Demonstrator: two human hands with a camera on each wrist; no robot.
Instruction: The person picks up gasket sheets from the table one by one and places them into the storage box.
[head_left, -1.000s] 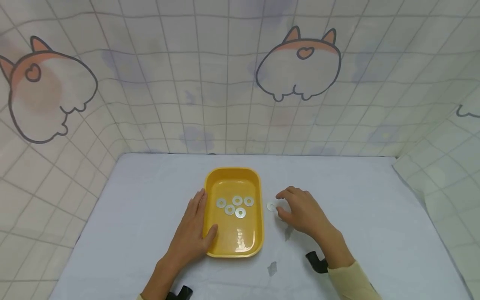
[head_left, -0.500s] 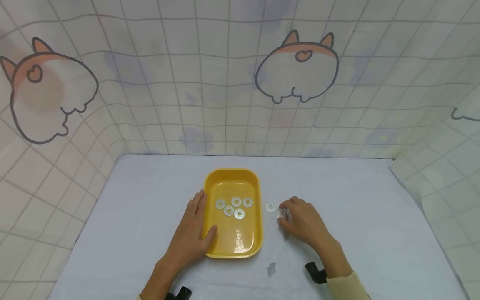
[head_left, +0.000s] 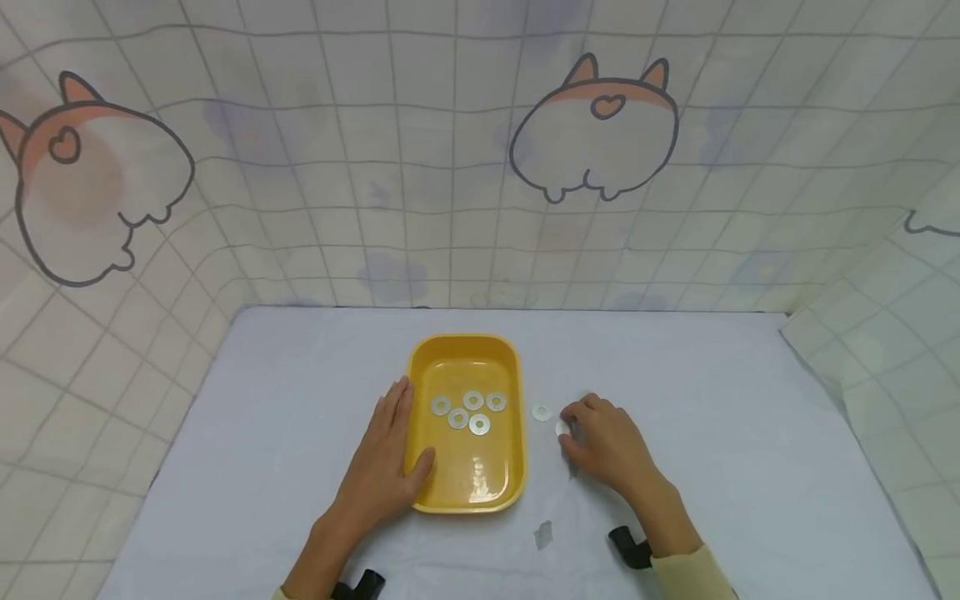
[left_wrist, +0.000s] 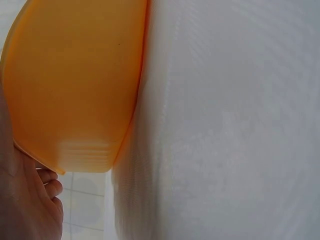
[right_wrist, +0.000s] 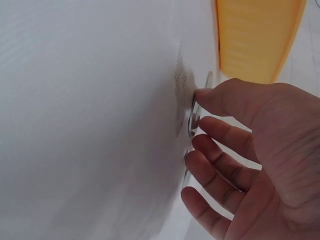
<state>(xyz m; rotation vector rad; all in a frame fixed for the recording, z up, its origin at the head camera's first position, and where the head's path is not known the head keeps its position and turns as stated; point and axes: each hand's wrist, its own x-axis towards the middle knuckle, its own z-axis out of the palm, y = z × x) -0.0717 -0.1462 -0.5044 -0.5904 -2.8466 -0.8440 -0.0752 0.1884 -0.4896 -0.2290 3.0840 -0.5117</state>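
A yellow tray (head_left: 472,492) lies on the white table, with several flat metal washers (head_left: 479,425) on its floor. Along the tray's left side rests my left hand (head_left: 378,467), fingers straight at the rim and thumb reaching over it. Right of the tray, my right hand (head_left: 611,442) pinches a washer (right_wrist: 194,116) between thumb and index finger, close to the cloth. Another washer (head_left: 542,412) lies between that hand and the tray. Under the other fingers in the right wrist view shows the thin edge of one more washer (right_wrist: 187,176).
Grey patches, one of them a small mark (head_left: 543,535), show on the white cloth (head_left: 300,375). Black bent pieces (head_left: 628,547) sit by both wrists. A tile-patterned curtain (head_left: 465,167) with cartoon animals surrounds the table at the back and sides.
My right hand has moved slightly down and right, from over the washer by the tray to another one, and its thumb and index finger have closed on it. The left hand stays.
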